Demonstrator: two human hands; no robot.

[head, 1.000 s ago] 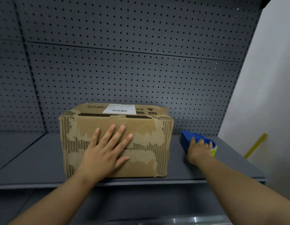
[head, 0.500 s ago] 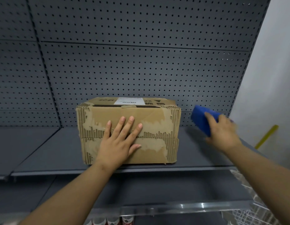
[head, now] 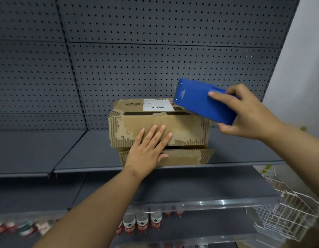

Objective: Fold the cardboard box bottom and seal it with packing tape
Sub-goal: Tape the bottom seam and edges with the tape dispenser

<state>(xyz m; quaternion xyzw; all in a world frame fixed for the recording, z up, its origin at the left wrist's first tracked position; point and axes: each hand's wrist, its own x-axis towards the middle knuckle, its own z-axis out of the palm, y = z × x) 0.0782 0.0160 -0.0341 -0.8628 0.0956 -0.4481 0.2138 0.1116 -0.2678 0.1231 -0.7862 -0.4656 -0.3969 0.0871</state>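
Nearest, at the bottom edge: blurred bottles [head: 142, 223] with red-and-white labels on a lower shelf, behind a clear plastic lip. At lower right, a white wire basket [head: 287, 210], hanging off the shelving.

Above that, two bare forearms reaching in. Left hand [head: 148, 151] laid flat, fingers spread, grasping nothing, pressed against the near face of the cardboard box [head: 187, 128]. Palm and thumb across the dark gap between the upper flap and the lower flap [head: 183, 157]; lower flap tilted out toward the camera at its right end. Brown paper skin torn off both flaps in patches, corrugation bare along the edges.

Box standing on the grey shelf [head: 80, 149], near its front edge. On top, a white label [head: 157, 104] with a barcode, beside it some dark printing.

Right hand [head: 248, 113] raised just right of the box, clenched around a blue tape dispenser [head: 201, 102], fingers over its top, thumb under its near end. Dispenser tilted, its far end above the box's top right corner; touching or not, cannot tell. Tape itself hidden.

Farthest back, grey pegboard [head: 155, 51], and a pale wall at right.
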